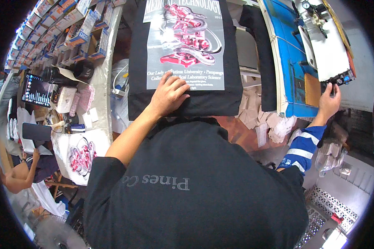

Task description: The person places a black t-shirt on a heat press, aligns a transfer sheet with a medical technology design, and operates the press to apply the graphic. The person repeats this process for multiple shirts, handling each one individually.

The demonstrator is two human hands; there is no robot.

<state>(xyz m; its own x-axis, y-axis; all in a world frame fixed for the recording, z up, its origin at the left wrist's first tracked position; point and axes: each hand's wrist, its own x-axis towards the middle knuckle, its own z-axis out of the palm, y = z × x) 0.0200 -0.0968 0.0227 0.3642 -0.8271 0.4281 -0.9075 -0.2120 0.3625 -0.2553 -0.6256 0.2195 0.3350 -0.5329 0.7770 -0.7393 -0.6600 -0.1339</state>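
Note:
A black shirt (137,74) lies stretched flat in front of me. On it is a grey printed panel (153,45) with a pink-red microscope, a coiled snake and white lettering. My left hand (170,94) rests on the panel's lower edge, its fingers bent a little and spread over the cloth. Off to the right, my right hand (330,101) has its fingers closed on a black handle (332,81) at the near end of a white machine part (323,45). A blue sleeve with white bands covers my right forearm.
A blue board (293,62) stands between the shirt and the white part, with a round gauge (306,5) above. Paper scraps (251,103) lie beneath. At left are stacked boxes (62,33), a screen (36,89), a printed white cloth (81,155) and another person (18,176).

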